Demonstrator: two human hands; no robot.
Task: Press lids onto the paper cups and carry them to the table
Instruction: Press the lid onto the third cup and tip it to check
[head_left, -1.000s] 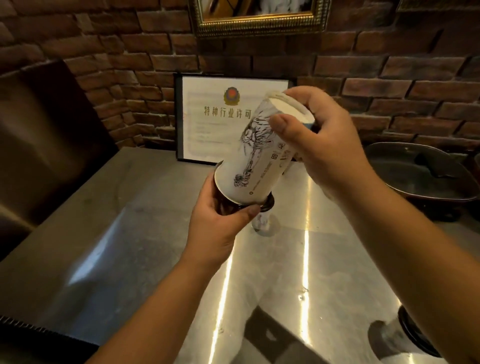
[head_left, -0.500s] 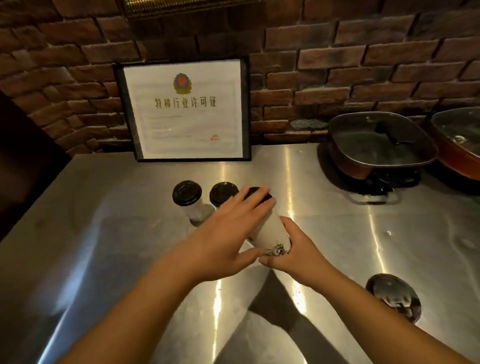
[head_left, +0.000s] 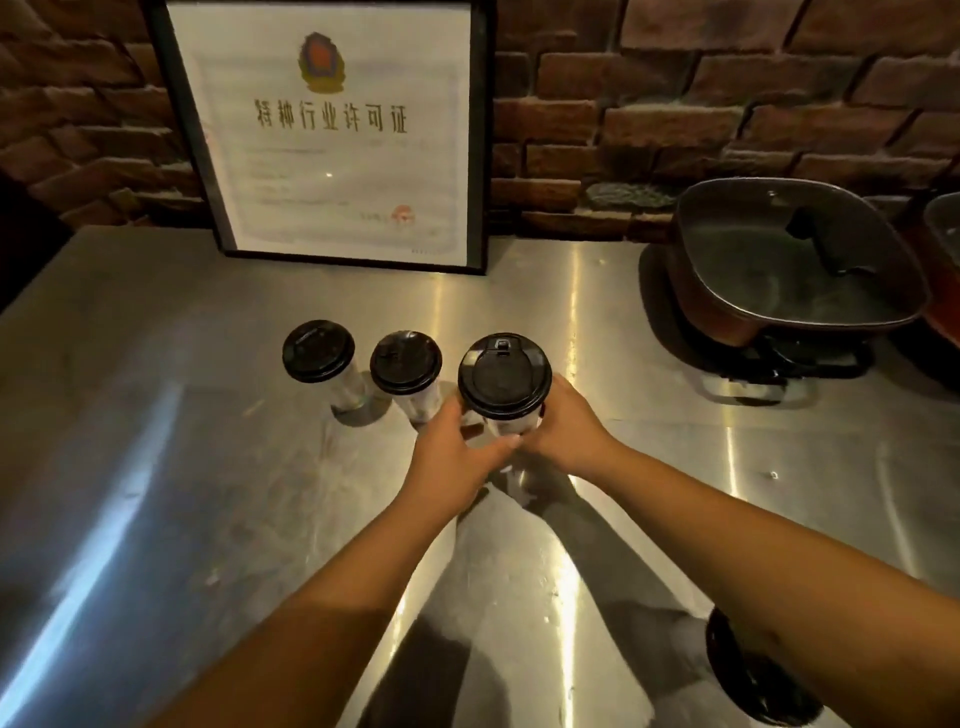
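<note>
The white paper cup with the round black plastic lid (head_left: 504, 376) is held upright between both hands near the middle of the brushed stainless-steel tabletop (head_left: 156, 467), its long axis vertical, so any release or lift is judged to run straight along that axis. The left hand (head_left: 457, 457) is wrapped around the cup's near-left wall and the right hand (head_left: 566, 431) around its right wall, both below the lid, neither clearly nearer; whether the base touches the steel cannot be told, since it is hidden by the fingers. Toward the left edge, two more lidded white paper cups (head_left: 318, 353) (head_left: 406, 364) stand in a row with it, the closer one just beside the left hand. The lids look matte and rigid with a raised rim; the cup wall looks thin and smooth. At the near right corner another black-lidded cup (head_left: 748, 680) is partly hidden by the right forearm. A framed certificate (head_left: 332, 135) leans on the brick wall (head_left: 727, 104) at the far edge, and a lidded square electric pan (head_left: 795, 265) sits at the far right.
</note>
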